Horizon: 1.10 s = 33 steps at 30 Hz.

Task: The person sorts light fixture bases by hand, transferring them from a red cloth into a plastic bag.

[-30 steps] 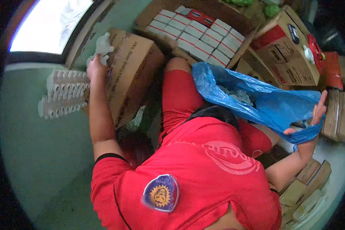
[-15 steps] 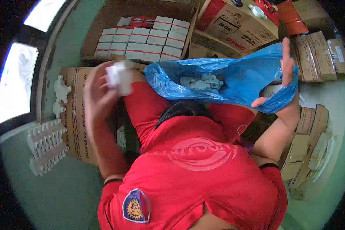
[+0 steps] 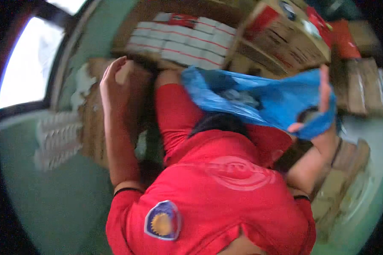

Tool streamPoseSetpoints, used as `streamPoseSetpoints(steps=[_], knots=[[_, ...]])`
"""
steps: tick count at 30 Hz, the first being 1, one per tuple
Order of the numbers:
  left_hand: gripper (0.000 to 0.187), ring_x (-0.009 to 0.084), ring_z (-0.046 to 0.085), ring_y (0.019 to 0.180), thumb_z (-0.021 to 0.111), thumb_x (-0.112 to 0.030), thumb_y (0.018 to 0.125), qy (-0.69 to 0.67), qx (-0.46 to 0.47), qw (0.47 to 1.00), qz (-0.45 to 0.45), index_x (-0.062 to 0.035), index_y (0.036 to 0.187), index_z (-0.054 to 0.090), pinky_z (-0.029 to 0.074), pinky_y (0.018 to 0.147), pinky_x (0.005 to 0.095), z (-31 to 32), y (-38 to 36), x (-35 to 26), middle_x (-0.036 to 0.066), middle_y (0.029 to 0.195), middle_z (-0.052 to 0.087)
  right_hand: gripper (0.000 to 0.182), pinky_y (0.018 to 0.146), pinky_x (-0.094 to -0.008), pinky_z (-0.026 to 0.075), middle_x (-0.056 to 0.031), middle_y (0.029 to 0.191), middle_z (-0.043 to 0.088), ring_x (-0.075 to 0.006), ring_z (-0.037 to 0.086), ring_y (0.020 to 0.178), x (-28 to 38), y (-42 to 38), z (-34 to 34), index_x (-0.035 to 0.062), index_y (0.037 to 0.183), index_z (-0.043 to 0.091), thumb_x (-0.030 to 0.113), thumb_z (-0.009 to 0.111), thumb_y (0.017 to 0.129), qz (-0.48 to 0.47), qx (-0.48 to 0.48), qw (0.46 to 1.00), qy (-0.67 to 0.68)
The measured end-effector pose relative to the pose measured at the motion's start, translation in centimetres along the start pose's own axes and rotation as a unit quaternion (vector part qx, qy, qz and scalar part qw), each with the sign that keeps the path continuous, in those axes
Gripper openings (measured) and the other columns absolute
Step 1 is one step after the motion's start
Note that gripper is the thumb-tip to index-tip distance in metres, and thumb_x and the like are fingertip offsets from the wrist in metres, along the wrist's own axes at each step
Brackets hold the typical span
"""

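Note:
My left hand (image 3: pixel 116 78) is raised at the left above a cardboard carton, blurred by motion. Its fingers are curved and apart from the thumb, and no object shows in it. On the right, my right hand (image 3: pixel 323 104) holds the edge of a blue plastic bag (image 3: pixel 281 104), its fingers stretched up and the thumb poking out, so the bag's mouth is spread wide. The bag lies across my lap. Inside it, a heap of small whitish pieces (image 3: pixel 242 98) shows, too blurred to name.
Rows of white boxes with red stripes (image 3: pixel 187 42) fill an open carton at the back. A printed carton (image 3: pixel 281 38) stands beside it. White ridged parts (image 3: pixel 59 138) sit at the left near a brown carton (image 3: pixel 93 127). More cardboard boxes (image 3: pixel 361 85) are at the right.
The small white object in my left hand is gone from view, and that hand's fingers have loosened. My right hand still holds the bag. The whole view has shifted slightly.

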<state>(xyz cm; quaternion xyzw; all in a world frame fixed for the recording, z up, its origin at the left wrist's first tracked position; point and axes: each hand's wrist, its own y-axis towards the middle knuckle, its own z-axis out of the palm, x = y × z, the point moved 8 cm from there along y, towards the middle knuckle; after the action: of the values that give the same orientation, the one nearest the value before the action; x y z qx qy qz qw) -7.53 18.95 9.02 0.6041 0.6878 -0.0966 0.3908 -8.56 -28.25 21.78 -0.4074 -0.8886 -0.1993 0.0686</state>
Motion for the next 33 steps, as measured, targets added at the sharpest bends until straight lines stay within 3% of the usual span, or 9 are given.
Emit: streamPoseSetpoints(steps=[2,5,12,18,23,24,26,28,33], knots=[[0.034,0.0318,0.065,0.107,0.074,-0.02,0.084,0.214,-0.092,0.973,0.004,-0.0139,0.116,0.067,0.053,0.09,0.041,-4.6,0.5,5.8,0.011,0.118,0.068,0.125,0.116,-0.049,0.029,-0.0236,0.164,0.015,-0.0388,0.033,0.143,-0.5,0.2,-0.3,0.019,0.16,0.012,0.079,0.069,0.066,0.009,0.004,1.0,0.025],[0.053,0.0306,0.06,0.117,0.077,-0.035,0.078,0.399,-0.084,0.892,-0.193,-0.0217,0.127,0.061,0.048,0.097,0.0456,-9.3,-0.3,11.5,0.008,0.128,0.063,0.123,0.119,-0.0519,0.024,-0.0205,0.165,0.01,-0.0417,0.023,0.148,0.1,1.0,-0.4,0.0258,0.161,0.009,0.078,0.069,0.066,0.054,-0.017,0.998,0.041],[0.087,0.0329,0.056,0.125,0.079,-0.055,0.073,0.396,-0.06,0.853,-0.333,-0.018,0.143,0.044,0.045,0.1,0.0488,-10.1,-1.3,20.0,0.013,0.133,0.06,0.121,0.12,-0.0538,0.021,-0.0197,0.166,0.008,-0.0417,0.019,0.15,0.9,1.4,-0.1,0.0341,0.16,0.005,0.076,0.07,0.067,-0.002,-0.018,1.0,0.0],[0.084,0.0338,0.066,0.109,0.079,-0.064,0.068,0.422,-0.035,0.835,-0.351,-0.0143,0.132,0.055,0.05,0.093,0.052,-9.8,1.6,20.7,0.015,0.118,0.069,0.12,0.118,-0.0533,0.024,-0.0219,0.165,0.009,-0.0413,0.02,0.149,1.5,0.9,-0.7,0.0337,0.16,0.006,0.072,0.071,0.068,0.027,-0.011,0.999,0.026],[0.087,0.0345,0.065,0.114,0.085,-0.049,0.068,0.351,-0.016,0.888,-0.296,-0.0133,0.14,0.053,0.051,0.097,0.0433,-9.7,1.4,24.0,0.017,0.124,0.068,0.118,0.116,-0.0511,0.028,-0.0233,0.165,0.01,-0.0424,0.026,0.147,1.3,0.7,-0.9,0.0327,0.16,0.008,0.069,0.074,0.069,0.063,-0.01,0.995,0.071],[0.083,0.0346,0.064,0.116,0.084,-0.046,0.069,0.255,-0.042,0.938,-0.232,-0.0102,0.138,0.056,0.051,0.098,0.0429,-9.4,1.5,30.4,0.017,0.126,0.067,0.119,0.116,-0.0508,0.029,-0.0235,0.165,0.01,-0.0422,0.026,0.147,1.2,0.6,-1.0,0.0315,0.161,0.008,0.068,0.075,0.069,0.047,-0.012,0.998,0.047],[0.081,0.0361,0.063,0.116,0.083,-0.048,0.069,0.364,-0.032,0.887,-0.284,-0.0039,0.133,0.059,0.051,0.098,0.0434,-9.7,1.3,22.7,0.019,0.127,0.065,0.121,0.116,-0.0499,0.029,-0.0237,0.165,0.011,-0.0417,0.027,0.147,1.1,0.3,-1.0,0.0288,0.161,0.009,0.067,0.076,0.068,0.016,-0.02,1.0,0.012],[0.081,0.0395,0.064,0.112,0.083,-0.05,0.068,0.388,-0.053,0.88,-0.27,-0.0043,0.131,0.06,0.051,0.098,0.045,-10.2,1.0,26.1,0.021,0.125,0.065,0.122,0.116,-0.049,0.028,-0.0236,0.164,0.011,-0.0408,0.026,0.147,1.1,0.1,-1.2,0.0258,0.161,0.01,0.066,0.077,0.067,-0.016,-0.03,0.999,-0.013],[0.062,0.0256,0.07,0.098,0.083,-0.027,0.073,0.034,-0.059,0.983,-0.168,-0.0023,0.125,0.061,0.055,0.088,0.0378,-4.1,1.8,16.8,0.016,0.113,0.07,0.124,0.119,-0.0469,0.025,-0.0216,0.165,0.014,-0.0408,0.023,0.149,1.0,0.1,-1.4,0.0233,0.161,0.011,0.066,0.078,0.065,-0.022,-0.03,0.999,-0.029]])
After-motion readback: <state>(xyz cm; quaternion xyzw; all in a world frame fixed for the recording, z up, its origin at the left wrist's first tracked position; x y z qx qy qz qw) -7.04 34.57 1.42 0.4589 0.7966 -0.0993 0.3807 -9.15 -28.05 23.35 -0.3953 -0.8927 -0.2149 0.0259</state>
